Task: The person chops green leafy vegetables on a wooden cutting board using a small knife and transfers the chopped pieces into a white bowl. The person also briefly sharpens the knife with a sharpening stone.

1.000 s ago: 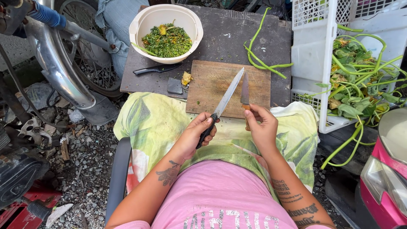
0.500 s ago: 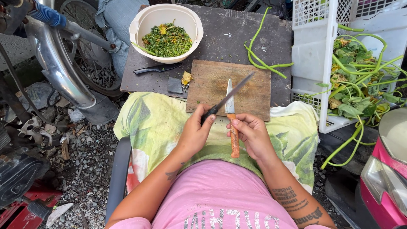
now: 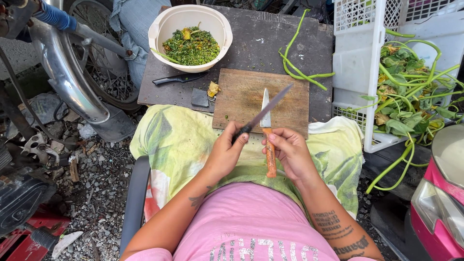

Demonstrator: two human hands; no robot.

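Observation:
My left hand point(image 3: 226, 151) grips the dark handle of a long-bladed knife point(image 3: 270, 107), whose blade slants up to the right. My right hand point(image 3: 289, 150) holds a shorter knife with an orange handle point(image 3: 270, 155), its blade pointing up and crossing the long blade. Both hands hover over my lap, just in front of a wooden cutting board point(image 3: 241, 96). Beyond the board stands a cream bowl point(image 3: 159, 26) of chopped greens. Long green stems point(image 3: 295, 67) lie on the dark tabletop to the right of the bowl.
A white plastic crate point(image 3: 355, 72) at the right holds leafy stems. A black knife point(image 3: 179, 78) and a small dark block point(image 3: 199, 97) lie on the dark table point(image 3: 251, 34). A motorbike wheel and fender point(image 3: 67, 77) stand at the left over gravel. A pink vehicle body point(image 3: 442, 193) sits at the right.
My right hand has picked up the orange-handled knife from my lap and raised it upright against the long knife's blade. My left hand swung the long blade lower and to the right.

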